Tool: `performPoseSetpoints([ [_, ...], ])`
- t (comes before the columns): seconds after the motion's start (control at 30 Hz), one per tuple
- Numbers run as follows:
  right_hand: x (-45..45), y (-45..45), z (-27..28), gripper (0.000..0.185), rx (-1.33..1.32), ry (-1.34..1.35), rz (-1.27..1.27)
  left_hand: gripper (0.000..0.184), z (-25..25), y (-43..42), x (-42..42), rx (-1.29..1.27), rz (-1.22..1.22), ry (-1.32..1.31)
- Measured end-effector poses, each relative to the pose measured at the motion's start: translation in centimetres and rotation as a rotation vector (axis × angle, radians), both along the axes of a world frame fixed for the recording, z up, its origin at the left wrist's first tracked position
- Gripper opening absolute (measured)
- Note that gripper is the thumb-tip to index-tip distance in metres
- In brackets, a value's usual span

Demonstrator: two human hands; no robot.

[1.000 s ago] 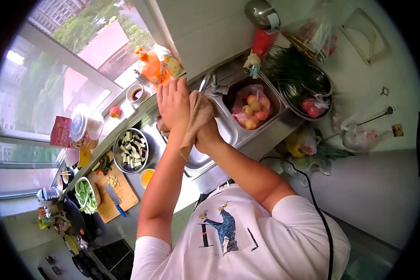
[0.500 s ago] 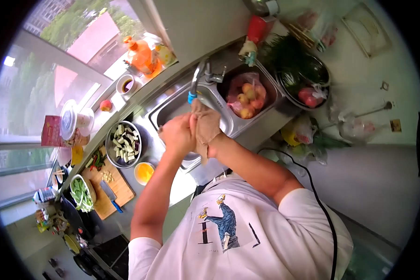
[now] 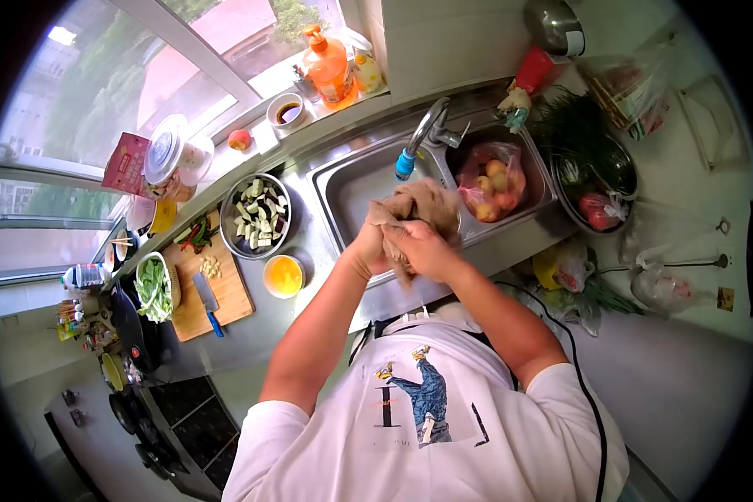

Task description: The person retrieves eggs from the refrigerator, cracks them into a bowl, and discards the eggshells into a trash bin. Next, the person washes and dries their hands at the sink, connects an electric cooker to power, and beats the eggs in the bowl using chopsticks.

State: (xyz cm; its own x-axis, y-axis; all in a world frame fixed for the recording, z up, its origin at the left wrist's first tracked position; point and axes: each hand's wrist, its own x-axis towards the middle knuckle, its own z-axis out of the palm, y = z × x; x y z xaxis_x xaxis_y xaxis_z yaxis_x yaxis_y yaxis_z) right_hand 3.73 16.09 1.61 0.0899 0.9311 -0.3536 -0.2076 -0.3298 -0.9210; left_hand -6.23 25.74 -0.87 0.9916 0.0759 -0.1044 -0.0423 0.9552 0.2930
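Note:
A crumpled brown cloth [image 3: 418, 203] is bunched between my two hands at the front edge of the left sink basin [image 3: 343, 194]. My left hand [image 3: 371, 248] is closed around its left side. Fingers wrapped, my right hand [image 3: 425, 249] grips the cloth from the right, close against the left hand. One end of the cloth hangs down below the hands. Above the basin stands the faucet [image 3: 427, 134] with a blue nozzle; no running water can be made out.
The right basin holds a bag of fruit [image 3: 492, 180]. Left of the sink are a bowl of cut eggplant [image 3: 258, 216], a bowl of yellow liquid [image 3: 284, 276], and a cutting board [image 3: 230, 303] with a knife [image 3: 208, 305]. An orange bottle [image 3: 328, 69] stands on the windowsill.
The cloth was held stretched downward under the faucet; now it is bunched up around the hands, nearer the counter's front edge. The whole view has shifted, with the sink appearing further right.

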Motion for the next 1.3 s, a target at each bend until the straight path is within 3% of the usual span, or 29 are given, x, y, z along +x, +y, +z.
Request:
performPoseSetpoints([
  [0.03, 0.1, 0.1, 0.1, 0.037, -0.084, 0.201, -0.038, 0.062, 2.1, -1.2, 0.9, 0.113, 0.179, 0.202],
  [0.1, 0.0, 0.3, -1.8, 0.035, -0.053, 0.306, -0.135, 0.059, 3.1, -2.3, 1.5, 0.009, 0.254, 0.313],
  [0.13, -0.4, 0.4, -2.7, 0.033, 0.104, 0.056, -0.215, 0.054, 2.0, -1.6, 1.4, 0.006, 0.101, 0.123],
  [0.17, -0.6, 0.4, -3.6, 0.031, 0.262, -0.195, -0.29, 0.047, 0.9, -3.0, 1.9, 0.008, 0.333, 0.365],
  [0.2, -0.5, 0.3, -2.7, 0.028, 0.389, -0.427, -0.29, 0.043, 0.5, -3.2, 1.9, 0.014, 0.372, 0.362],
  [0.27, -0.5, 0.3, -2.4, 0.029, 0.424, -0.553, -0.346, 0.039, -0.3, -3.2, 2.2, 0.024, 0.41, 0.356],
  [0.33, 0.0, 0.2, -1.5, 0.023, 0.617, -0.738, -0.401, 0.028, 2.5, -3.7, 2.4, 0.175, 0.47, 0.611],
  [0.37, 0.5, -0.2, -1.1, 0.023, 0.62, -0.739, -0.399, 0.028, 3.3, -3.6, 2.5, 0.175, 0.474, 0.609],
  [0.43, 1.8, -1.7, -0.4, 0.03, 0.233, -0.627, -0.145, 0.022, 4.2, -3.5, 1.9, 0.412, 0.582, 0.617],
  [0.5, 2.9, -2.9, 1.8, 0.042, 0.097, -0.612, -0.013, 0.025, 1.2, -2.7, 0.5, 0.371, 0.592, 0.629],
  [0.57, 4.0, -3.8, 2.6, 0.04, 0.113, -0.667, 0.053, 0.04, -1.4, -2.0, -0.8, 0.588, 0.54, 0.841],
  [0.6, 4.6, -4.1, 2.8, 0.039, 0.12, -0.682, 0.079, 0.05, 0.0, -2.2, -0.7, 0.592, 0.606, 0.883],
  [0.7, 6.0, -4.3, 3.6, 0.037, 0.271, -0.696, 0.062, 0.067, -0.6, -1.9, -1.8, 1.078, 0.578, 1.111],
  [0.77, 6.7, -3.7, 5.1, 0.031, 0.25, -0.543, 0.248, 0.078, -1.4, -1.5, -2.5, 1.717, 0.619, 0.937],
  [0.8, 6.7, -3.4, 5.1, 0.028, 0.307, -0.599, 0.254, 0.083, 0.4, -1.7, -2.3, 1.718, 0.579, 0.71],
  [0.9, 7.1, -2.2, 5.3, 0.023, 0.26, -0.587, 0.32, 0.056, 2.8, -2.3, -1.3, 1.291, 0.185, 0.375],
  [0.93, 7.4, -1.8, 5.6, 0.023, 0.266, -0.59, 0.323, 0.037, 3.3, -2.4, -0.7, 1.184, 0.137, 0.309],
  [1.03, 8.8, -0.6, 7.8, 0.02, 0.271, -0.61, 0.284, 0.025, 2.1, -2.2, 0.2, 1.118, 0.19, 0.436],
  [1.1, 10.5, 0.6, 9.8, 0.02, 0.194, -0.692, 0.187, 0.016, 3.1, -0.9, 0.1, 1.234, 0.122, 0.578],
  [1.17, 11.9, 1.9, 9.6, 0.02, 0.294, -0.633, 0.071, 0.014, 2.9, 1.1, -0.4, 1.341, 0.227, 0.582],
  [1.23, 12.7, 4.0, 9.6, 0.022, 0.361, -0.575, -0.036, 0.013, 5.2, 3.2, -0.1, 1.074, 0.405, 0.67],
  [1.3, 13.6, 6.0, 10.6, 0.027, 0.474, -0.587, -0.205, 0.013, 8.6, 5.6, 1.0, 1.601, 0.793, 0.592],
])
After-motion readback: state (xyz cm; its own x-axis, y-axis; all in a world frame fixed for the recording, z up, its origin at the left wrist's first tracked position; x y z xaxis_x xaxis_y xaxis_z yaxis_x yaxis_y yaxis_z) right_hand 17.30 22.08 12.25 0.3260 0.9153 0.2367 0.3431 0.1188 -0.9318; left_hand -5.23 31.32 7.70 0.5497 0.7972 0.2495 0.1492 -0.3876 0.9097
